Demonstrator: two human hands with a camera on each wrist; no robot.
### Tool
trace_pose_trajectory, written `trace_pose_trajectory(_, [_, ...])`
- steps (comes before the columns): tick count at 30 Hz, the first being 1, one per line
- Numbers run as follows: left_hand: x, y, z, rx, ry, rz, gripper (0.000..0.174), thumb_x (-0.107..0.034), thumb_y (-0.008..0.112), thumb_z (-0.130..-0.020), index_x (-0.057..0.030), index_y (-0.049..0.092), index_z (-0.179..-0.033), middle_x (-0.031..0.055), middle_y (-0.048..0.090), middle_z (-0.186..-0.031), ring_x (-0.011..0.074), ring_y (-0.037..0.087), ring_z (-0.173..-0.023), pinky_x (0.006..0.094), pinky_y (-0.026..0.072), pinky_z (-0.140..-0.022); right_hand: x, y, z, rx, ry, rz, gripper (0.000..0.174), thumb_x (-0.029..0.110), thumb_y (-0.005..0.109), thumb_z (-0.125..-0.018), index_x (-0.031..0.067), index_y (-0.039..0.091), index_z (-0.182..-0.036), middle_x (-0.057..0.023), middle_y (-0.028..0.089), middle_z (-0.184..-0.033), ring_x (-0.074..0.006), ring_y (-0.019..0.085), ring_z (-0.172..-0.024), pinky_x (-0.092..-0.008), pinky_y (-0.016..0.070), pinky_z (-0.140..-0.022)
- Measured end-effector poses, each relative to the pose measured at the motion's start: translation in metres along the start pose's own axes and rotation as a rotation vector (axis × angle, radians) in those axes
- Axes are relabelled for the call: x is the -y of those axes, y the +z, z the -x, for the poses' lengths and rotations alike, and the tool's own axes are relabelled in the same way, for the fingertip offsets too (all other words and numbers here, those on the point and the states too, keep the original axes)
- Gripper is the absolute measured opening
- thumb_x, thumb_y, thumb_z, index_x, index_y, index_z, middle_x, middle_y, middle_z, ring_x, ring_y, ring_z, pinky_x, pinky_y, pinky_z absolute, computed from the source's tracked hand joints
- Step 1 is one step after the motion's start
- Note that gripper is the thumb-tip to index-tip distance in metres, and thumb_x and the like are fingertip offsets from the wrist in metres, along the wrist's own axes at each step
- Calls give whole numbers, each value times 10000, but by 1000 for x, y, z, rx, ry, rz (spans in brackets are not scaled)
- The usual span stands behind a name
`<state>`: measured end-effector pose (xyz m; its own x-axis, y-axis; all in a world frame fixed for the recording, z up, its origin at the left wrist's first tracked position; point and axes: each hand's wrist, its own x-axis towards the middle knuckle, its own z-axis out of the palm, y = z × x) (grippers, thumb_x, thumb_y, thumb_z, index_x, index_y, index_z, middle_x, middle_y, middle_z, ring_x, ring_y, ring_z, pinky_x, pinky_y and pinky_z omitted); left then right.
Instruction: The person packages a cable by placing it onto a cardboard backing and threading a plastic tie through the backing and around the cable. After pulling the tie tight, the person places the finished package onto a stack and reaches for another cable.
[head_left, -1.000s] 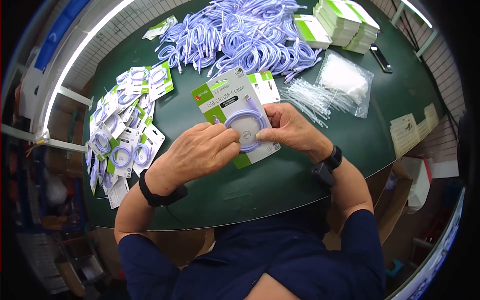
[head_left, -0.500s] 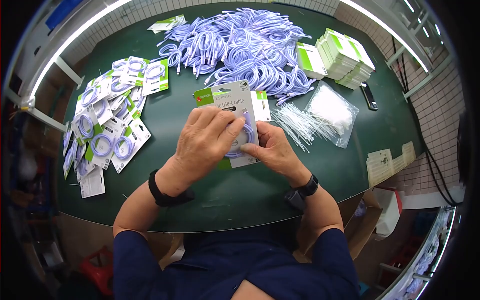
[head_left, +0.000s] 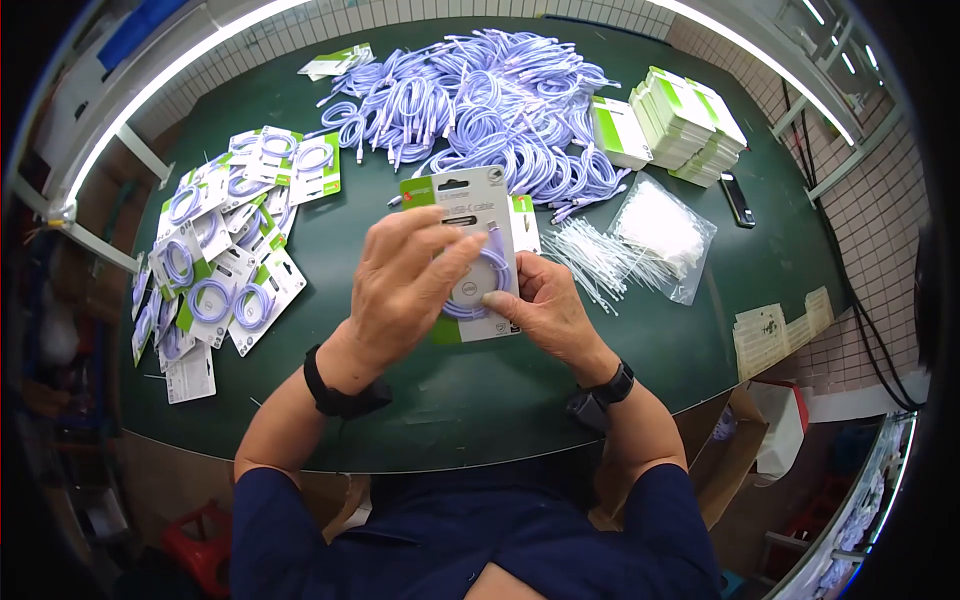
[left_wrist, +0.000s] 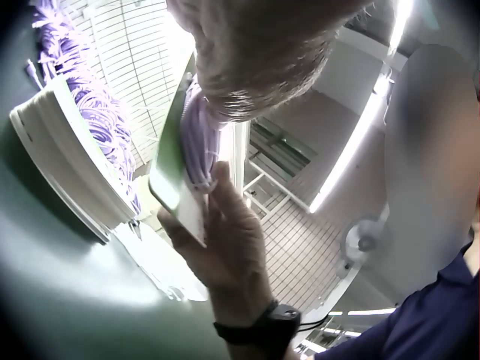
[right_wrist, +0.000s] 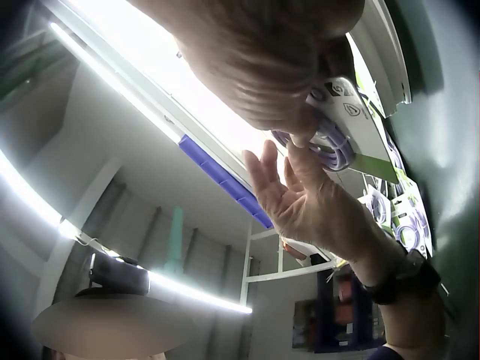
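- While the right hand (head_left: 552,312) grips a printed card (head_left: 488,188) by its right edge, the left hand (head_left: 402,290) hovers at the card's left side, its fingers raised and parted.
- Grasping the card, the right fingers bend behind it and the thumb lies on the front, beside a lavender cable coil (head_left: 498,262); the right wrist is turned inward.
- Released and loosely extended, the left fingers fan out across the coil, blurred in the head view; whether a fingertip touches the cable cannot be told.
- Both forearms angle forward and inward from short dark blue sleeves, elbows bent and set wide, a black band around each wrist. The left palm shows in the right wrist view.
- Between the two hands, the card is held up off the green worktop (head_left: 420,425), its hanging hole toward the far side and its printed face toward the wearer.
- To the left lies an overlapping pile of carded cables (head_left: 210,307). Beyond the hands spreads a heap of loose lavender cables (head_left: 505,105).
- At the right sit stacked cards (head_left: 672,128), a black object (head_left: 738,202), white ties (head_left: 592,258) and, just beside the ties, a clear bag (head_left: 662,232) with white contents.
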<state>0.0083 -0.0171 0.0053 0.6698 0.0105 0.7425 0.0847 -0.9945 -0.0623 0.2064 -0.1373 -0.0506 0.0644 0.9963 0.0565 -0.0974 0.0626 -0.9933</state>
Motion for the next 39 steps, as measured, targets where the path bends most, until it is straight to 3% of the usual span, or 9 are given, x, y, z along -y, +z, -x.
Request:
trace_pose_trajectory(3, [-16,3,6,-359,-525,252,415,-106,715,-973,12,605,-1356,93,687,-1130,261,659,-1104,363,529,-965,2,-2,-2,-64,-14,4,367,71,781,-967,-58,614,-1268,-123,727,-1184,-144,714,-1042,-312,606,-917])
trace_pose_trajectory(4, [-15,7,9,-362,-522,256,415,-106,715,-973,12,605,-1356,93,687,-1130,261,659,-1104,363,529,-965,0,-3,-2,-86,-31,-29,360,73,782,-967,-56,617,-1260,-127,728,-1181,-144,715,-1040,-312,606,-914])
trace_pose_trajectory(7, [-17,21,24,-311,-1005,1230,415,-195,659,-1072,2,535,-1416,72,697,-1181,188,649,-1118,339,527,-972,-4,3,1,-84,-57,-66,353,76,785,-965,-50,620,-1251,-131,728,-1180,-144,714,-1037,-312,603,-919])
trace_pose_trajectory(11, [-13,29,26,-158,-932,1266,384,-229,656,-1082,16,561,-1363,69,701,-1188,126,641,-1082,311,539,-945,-9,7,0,-43,-105,-89,344,88,777,-975,-44,621,-1251,-125,729,-1182,-138,708,-1032,-307,591,-933])
trace_pose_trajectory(19, [-36,51,31,-130,-841,1031,312,-189,658,-1080,10,590,-1311,73,720,-1136,103,650,-1026,283,549,-901,4,8,-11,-199,-121,-54,288,135,656,-1067,-36,604,-1292,-89,725,-1171,-108,683,-1002,-264,555,-882])
trace_pose_trajectory(25, [-36,55,32,-223,-950,1169,298,-190,667,-1076,8,598,-1288,68,728,-1128,101,655,-1013,275,551,-891,-9,1,-14,-236,-137,127,258,142,581,-1109,-36,611,-1293,-74,734,-1115,-86,673,-971,-243,549,-828])
trace_pose_trajectory(30, [-36,53,35,-209,-974,1197,303,-189,666,-1076,7,602,-1299,64,730,-1138,97,661,-1006,267,555,-882,-11,7,-17,-313,-242,46,253,163,581,-1114,-40,628,-1258,-59,740,-1059,-72,666,-926,-235,547,-810])
trace_pose_trajectory(33, [-30,52,32,-219,-996,1239,304,-186,663,-1077,7,610,-1306,63,730,-1148,96,664,-1003,267,558,-879,-14,-6,-13,-203,-123,38,244,173,594,-1111,-44,647,-1211,-58,741,-1050,-68,665,-906,-240,552,-811])
trace_pose_trajectory(39, [-22,56,37,-198,-1050,1286,292,-174,650,-1081,11,639,-1306,67,734,-1170,103,676,-1004,273,564,-878,-12,-9,-10,-159,-81,-5,255,180,636,-1088,-44,658,-1209,-67,748,-1073,-83,682,-925,-251,562,-829])
